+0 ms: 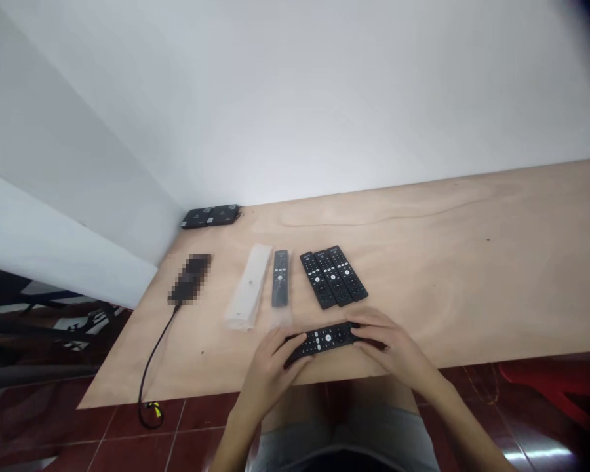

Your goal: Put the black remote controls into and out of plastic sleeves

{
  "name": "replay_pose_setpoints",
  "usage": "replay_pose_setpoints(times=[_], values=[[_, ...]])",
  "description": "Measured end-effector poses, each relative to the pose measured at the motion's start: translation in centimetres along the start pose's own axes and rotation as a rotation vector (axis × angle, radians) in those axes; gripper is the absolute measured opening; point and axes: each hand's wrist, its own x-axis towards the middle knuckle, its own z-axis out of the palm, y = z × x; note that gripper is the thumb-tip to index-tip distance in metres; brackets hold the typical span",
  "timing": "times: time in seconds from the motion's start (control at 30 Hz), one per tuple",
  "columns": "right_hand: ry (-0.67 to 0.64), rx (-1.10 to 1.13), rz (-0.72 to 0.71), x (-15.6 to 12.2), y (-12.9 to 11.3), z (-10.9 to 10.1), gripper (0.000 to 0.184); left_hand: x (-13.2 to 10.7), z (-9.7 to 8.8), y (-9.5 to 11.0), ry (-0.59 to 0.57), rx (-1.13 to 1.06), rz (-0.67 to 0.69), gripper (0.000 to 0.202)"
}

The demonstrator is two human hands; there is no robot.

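Observation:
A black remote control (328, 337) lies sideways between my hands near the table's front edge, its buttons facing up. My left hand (271, 360) grips its left end with thumb and fingers. Around the right end, the fingers of my right hand (386, 342) are closed. Beyond it, three similar remotes (333, 278) rest side by side, slightly slanted. Left of those is another remote (280, 278) in a clear plastic sleeve. Beside that sleeve lies a stack of white plastic bags (250, 288).
Two flat black boxes (210, 216) sit at the table's back left corner by the wall (354, 98). A blurred-out dark device (190, 279) has a black cable (150, 360) hanging over the front edge. A red object (545, 380) stands at the lower right.

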Motion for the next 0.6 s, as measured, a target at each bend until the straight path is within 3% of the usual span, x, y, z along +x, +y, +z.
replay_pose_setpoints(times=[0.2,0.4,0.6], values=[[-0.006,0.044,0.010,0.0,-0.1,0.4,0.013,-1.0,-0.3,-1.1,0.079,-0.081,0.023,0.028],[0.018,0.059,0.122,-1.2,0.3,0.3,0.017,-1.1,-0.4,-1.4,0.139,-0.124,0.037,0.021],[0.030,0.022,0.069,-1.1,-0.1,0.2,0.018,-1.0,-0.5,-1.1,0.178,-0.088,0.036,0.017]])
